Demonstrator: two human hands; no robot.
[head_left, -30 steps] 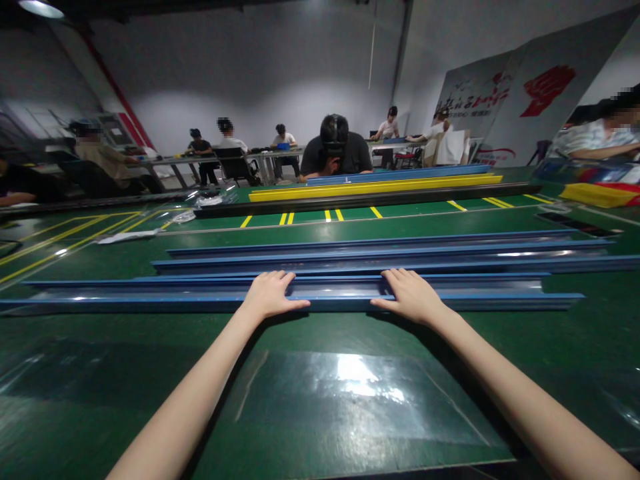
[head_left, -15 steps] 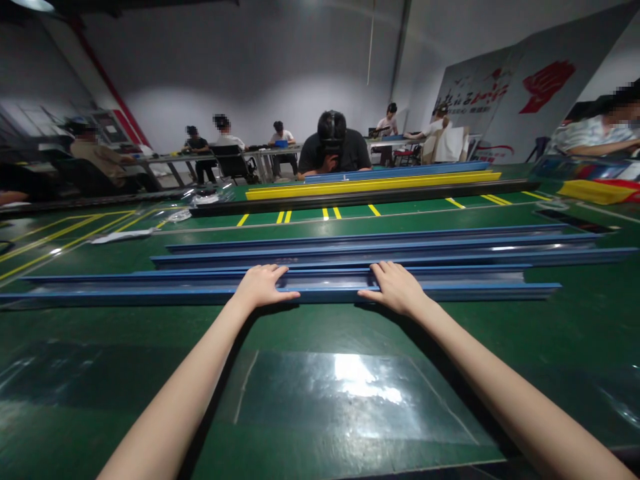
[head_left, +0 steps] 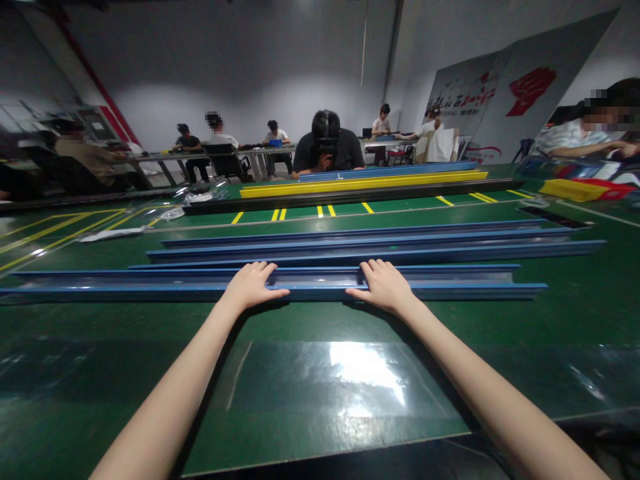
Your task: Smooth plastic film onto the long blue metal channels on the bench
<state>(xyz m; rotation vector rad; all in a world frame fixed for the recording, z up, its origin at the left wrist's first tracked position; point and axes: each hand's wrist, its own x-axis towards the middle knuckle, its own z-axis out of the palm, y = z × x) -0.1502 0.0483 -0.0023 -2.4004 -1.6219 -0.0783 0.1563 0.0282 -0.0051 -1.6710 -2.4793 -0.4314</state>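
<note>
A long blue channel-shaped strip (head_left: 317,293) lies crosswise on the green table in front of me. My left hand (head_left: 249,287) grips it left of its middle, fingers over the far rim and thumb along the near rim. My right hand (head_left: 387,287) holds the same strip further right in the same way, with a gap between the two thumbs. The undersides of both palms are hidden. Just beyond lie more blue channel strips (head_left: 450,252), roughly parallel to the held one.
Clear plastic sheet (head_left: 300,380) covers the green tabletop (head_left: 150,327) nearest me. Farther back are a yellow strip (head_left: 365,183), a black strip (head_left: 350,198) and a dark flat object (head_left: 553,217). A yellow tray (head_left: 575,190) stands at right. A person (head_left: 327,150) sits opposite.
The whole view has shifted slightly, with more of the table's near edge showing. Both hands keep their hold on the same blue strip.
</note>
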